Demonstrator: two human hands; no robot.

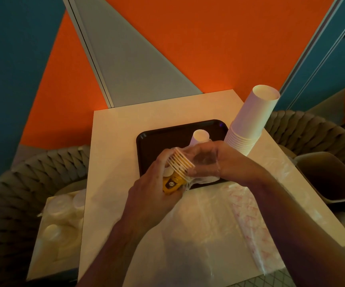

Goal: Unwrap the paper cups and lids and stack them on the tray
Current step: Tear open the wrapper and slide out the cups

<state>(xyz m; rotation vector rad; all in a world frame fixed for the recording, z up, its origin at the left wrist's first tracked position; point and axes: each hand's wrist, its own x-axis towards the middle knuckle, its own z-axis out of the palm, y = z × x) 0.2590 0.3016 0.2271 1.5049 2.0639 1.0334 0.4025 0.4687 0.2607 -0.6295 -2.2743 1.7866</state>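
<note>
Left hand [157, 183] grips your yellow cups [176, 175] just over the tray's [146, 141] near edge while your right hand [209, 160] pinches the wrap [200, 162], so peel it straight off the rims, holding the stack firm.

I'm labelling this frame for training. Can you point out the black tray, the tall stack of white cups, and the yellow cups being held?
black tray [159, 141]: head view, bare left part of its floor.
tall stack of white cups [252, 117]: head view, side wall of the top cup.
yellow cups [172, 184]: head view, yellow printed side.
</note>
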